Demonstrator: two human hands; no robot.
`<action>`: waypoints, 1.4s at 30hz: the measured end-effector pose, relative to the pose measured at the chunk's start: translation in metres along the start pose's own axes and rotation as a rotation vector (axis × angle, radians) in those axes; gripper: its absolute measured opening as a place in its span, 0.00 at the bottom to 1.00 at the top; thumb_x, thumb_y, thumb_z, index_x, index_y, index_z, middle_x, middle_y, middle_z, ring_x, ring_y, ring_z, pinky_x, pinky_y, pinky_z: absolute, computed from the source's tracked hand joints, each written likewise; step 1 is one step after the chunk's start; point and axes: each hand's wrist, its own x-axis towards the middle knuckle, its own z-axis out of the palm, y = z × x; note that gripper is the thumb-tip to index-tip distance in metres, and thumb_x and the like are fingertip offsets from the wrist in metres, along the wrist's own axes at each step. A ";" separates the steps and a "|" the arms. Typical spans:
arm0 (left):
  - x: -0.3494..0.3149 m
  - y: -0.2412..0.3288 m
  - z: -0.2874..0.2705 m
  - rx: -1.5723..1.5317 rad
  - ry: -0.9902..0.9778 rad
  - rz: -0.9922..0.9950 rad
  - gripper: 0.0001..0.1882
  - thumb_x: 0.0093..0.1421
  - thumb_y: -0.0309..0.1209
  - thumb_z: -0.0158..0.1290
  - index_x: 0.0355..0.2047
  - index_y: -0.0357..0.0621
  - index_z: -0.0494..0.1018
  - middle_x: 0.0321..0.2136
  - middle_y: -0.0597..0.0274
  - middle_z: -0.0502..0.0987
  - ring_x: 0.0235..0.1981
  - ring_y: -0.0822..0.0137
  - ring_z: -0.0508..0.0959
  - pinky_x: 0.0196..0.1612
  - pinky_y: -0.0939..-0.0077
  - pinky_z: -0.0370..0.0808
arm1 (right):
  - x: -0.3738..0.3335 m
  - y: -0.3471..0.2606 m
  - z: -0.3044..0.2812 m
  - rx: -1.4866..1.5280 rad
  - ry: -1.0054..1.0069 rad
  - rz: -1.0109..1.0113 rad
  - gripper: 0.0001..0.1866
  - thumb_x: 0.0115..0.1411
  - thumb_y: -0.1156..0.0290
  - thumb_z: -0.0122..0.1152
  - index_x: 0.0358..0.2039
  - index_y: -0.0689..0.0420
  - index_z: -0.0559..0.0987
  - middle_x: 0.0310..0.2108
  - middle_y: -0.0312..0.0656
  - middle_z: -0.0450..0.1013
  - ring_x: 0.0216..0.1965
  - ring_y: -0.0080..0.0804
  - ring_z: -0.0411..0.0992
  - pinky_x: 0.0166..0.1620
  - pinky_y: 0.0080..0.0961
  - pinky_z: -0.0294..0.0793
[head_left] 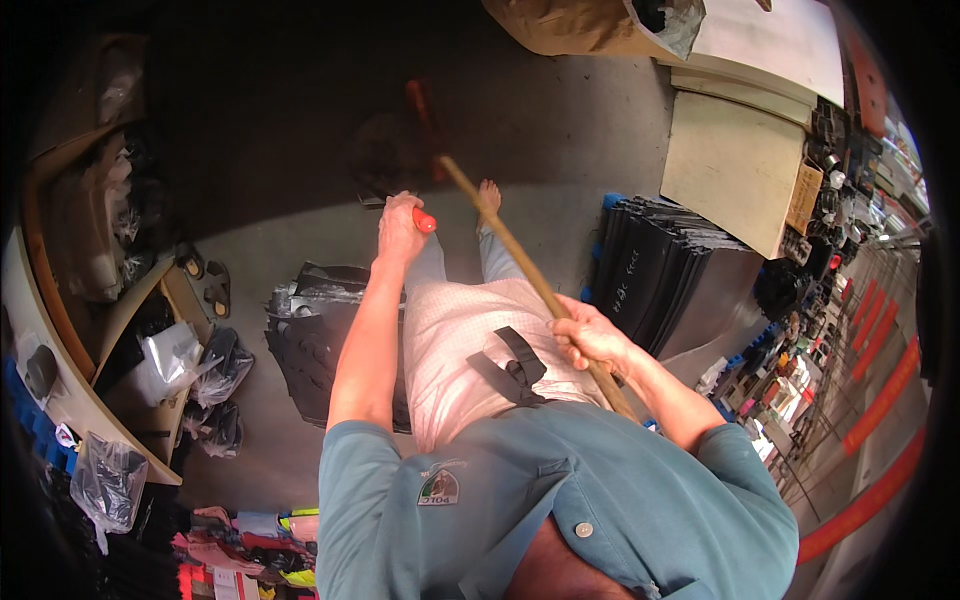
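Observation:
My left hand (401, 230) is closed round a red handle (425, 221), whose rounded end sticks out past the fingers. Beyond it, a dim dark shape (383, 150) lies in the shadow; I cannot tell whether it belongs to that handle. In my right hand (590, 335) is the long wooden stick of a broom (500, 232), slanting from beside my waist to the floor ahead. A dim red piece, seemingly the broom's head, shows at the far end, blurred by the dark. A pale apron (460, 335) with a black strap covers my lap.
Dark flat sheets (325, 345) lie left of my legs. A tall stack of black sheets (655, 255) stands at right, near a cream cabinet (735, 165). A brown paper bag (580, 25) is ahead. Shelving with plastic bags (170, 365) and sandals (215, 290) are left.

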 end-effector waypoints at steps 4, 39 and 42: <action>-0.001 0.015 0.003 -0.006 -0.015 0.028 0.23 0.45 0.19 0.70 0.44 0.41 0.81 0.55 0.46 0.81 0.58 0.42 0.79 0.64 0.52 0.77 | -0.029 -0.002 0.029 -0.049 -0.078 -0.073 0.36 0.71 0.77 0.52 0.79 0.55 0.57 0.19 0.30 0.66 0.12 0.18 0.61 0.16 0.20 0.65; -0.014 -0.022 -0.088 -0.127 0.290 -0.098 0.09 0.62 0.24 0.62 0.43 0.43 0.84 0.57 0.43 0.81 0.58 0.45 0.82 0.63 0.60 0.78 | 0.035 -0.045 -0.004 -0.930 0.188 -0.514 0.39 0.67 0.71 0.55 0.77 0.64 0.56 0.51 0.68 0.78 0.50 0.55 0.80 0.56 0.41 0.77; -0.007 -0.029 -0.086 -0.071 0.271 -0.116 0.09 0.62 0.24 0.62 0.43 0.44 0.84 0.57 0.44 0.81 0.59 0.45 0.82 0.62 0.60 0.78 | 0.076 -0.059 0.007 -0.902 0.252 -0.512 0.40 0.66 0.71 0.54 0.77 0.62 0.55 0.50 0.67 0.78 0.45 0.55 0.81 0.53 0.42 0.79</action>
